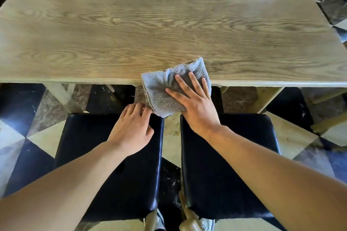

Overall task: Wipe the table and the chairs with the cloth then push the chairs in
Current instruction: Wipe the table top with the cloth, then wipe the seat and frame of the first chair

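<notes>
Two dark chairs (227, 165) are sitting pulled out right below the camera. The left hand (131, 129) is hovering over the left seat, fingers loosely curled and touching the cloth's (165, 88) lower corner – can't tell if it's actually pinching. The right hand (195, 103) is pressing flat on the cloth with fingers spread. The cloth is hanging half off the table's (169, 24) near edge – soft, floppy and light, so it's probably best gripped bunched up or pinned under a flat palm.
</notes>
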The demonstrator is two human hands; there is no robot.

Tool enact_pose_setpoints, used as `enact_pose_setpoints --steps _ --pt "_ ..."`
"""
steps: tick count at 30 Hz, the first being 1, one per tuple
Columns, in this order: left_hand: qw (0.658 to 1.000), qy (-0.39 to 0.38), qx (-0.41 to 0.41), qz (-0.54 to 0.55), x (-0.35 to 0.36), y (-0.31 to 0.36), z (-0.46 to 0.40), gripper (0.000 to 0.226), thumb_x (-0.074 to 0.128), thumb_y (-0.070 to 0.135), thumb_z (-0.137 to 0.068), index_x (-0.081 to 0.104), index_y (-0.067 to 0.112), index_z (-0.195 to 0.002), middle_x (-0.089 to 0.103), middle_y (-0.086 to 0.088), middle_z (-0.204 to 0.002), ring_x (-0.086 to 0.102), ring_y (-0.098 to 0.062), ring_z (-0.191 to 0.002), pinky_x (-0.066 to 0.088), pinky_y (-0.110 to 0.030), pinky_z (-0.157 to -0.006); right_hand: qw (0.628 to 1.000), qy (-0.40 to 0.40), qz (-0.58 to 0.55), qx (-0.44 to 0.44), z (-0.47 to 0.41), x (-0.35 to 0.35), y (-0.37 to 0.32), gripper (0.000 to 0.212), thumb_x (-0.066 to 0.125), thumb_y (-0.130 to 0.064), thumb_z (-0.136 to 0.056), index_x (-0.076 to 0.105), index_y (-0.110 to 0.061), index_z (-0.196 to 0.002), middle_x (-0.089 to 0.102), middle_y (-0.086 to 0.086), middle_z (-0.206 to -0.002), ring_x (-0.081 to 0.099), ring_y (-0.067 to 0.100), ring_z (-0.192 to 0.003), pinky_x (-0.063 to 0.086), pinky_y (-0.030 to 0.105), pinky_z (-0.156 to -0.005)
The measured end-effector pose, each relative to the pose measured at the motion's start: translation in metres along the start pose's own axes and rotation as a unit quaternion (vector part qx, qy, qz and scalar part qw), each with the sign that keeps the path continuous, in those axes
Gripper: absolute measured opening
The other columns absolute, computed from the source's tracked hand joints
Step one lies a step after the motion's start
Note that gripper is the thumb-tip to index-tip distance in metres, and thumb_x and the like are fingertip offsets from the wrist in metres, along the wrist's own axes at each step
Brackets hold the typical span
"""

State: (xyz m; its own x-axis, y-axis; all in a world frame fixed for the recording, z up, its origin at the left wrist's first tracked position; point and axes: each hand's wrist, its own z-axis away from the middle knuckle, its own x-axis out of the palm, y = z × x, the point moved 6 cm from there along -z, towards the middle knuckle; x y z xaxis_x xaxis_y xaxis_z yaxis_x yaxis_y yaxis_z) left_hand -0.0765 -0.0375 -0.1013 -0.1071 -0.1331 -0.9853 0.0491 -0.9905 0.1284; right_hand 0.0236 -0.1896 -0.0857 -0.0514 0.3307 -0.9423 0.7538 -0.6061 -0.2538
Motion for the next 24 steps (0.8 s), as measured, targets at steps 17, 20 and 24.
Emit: enact_pose_setpoints --steps 17,20,24 --pt "0.983 -0.169 0.025 0.070 0.080 0.083 -0.020 0.062 0.047 0.023 -0.097 0.027 0.016 -0.155 0.032 -0.004 -0.159 0.020 -0.023 -0.149 0.018 -0.041 -0.123 0.872 -0.017 -0.206 0.445 0.242 0.034 0.118 0.050 0.053 -0.008 -0.093 0.057 -0.038 -0.133 0.062 -0.018 -0.113 0.059 0.006 -0.100 0.045 0.012 -0.077" --pt "0.980 -0.186 0.021 0.063 0.085 0.109 -0.030 0.063 0.047 0.023 -0.097 0.026 0.016 -0.156 0.032 -0.005 -0.159 0.022 -0.025 -0.148 0.021 -0.044 -0.121 0.850 0.037 -0.195 0.488 0.264 0.017 0.155 0.047 0.056 -0.010 -0.094 0.059 -0.037 -0.132 0.066 -0.014 -0.116 0.060 0.009 -0.102 0.049 0.023 -0.082" --pt "0.977 -0.202 0.029 0.067 0.093 0.155 -0.051 0.064 0.047 0.023 -0.095 0.027 0.017 -0.155 0.030 -0.005 -0.159 0.021 -0.026 -0.148 0.023 -0.044 -0.118 0.830 0.047 -0.174 0.528 0.293 0.008 0.209 0.047 0.056 -0.012 -0.095 0.058 -0.032 -0.137 0.067 -0.005 -0.119 0.060 0.015 -0.100 0.046 0.027 -0.082"
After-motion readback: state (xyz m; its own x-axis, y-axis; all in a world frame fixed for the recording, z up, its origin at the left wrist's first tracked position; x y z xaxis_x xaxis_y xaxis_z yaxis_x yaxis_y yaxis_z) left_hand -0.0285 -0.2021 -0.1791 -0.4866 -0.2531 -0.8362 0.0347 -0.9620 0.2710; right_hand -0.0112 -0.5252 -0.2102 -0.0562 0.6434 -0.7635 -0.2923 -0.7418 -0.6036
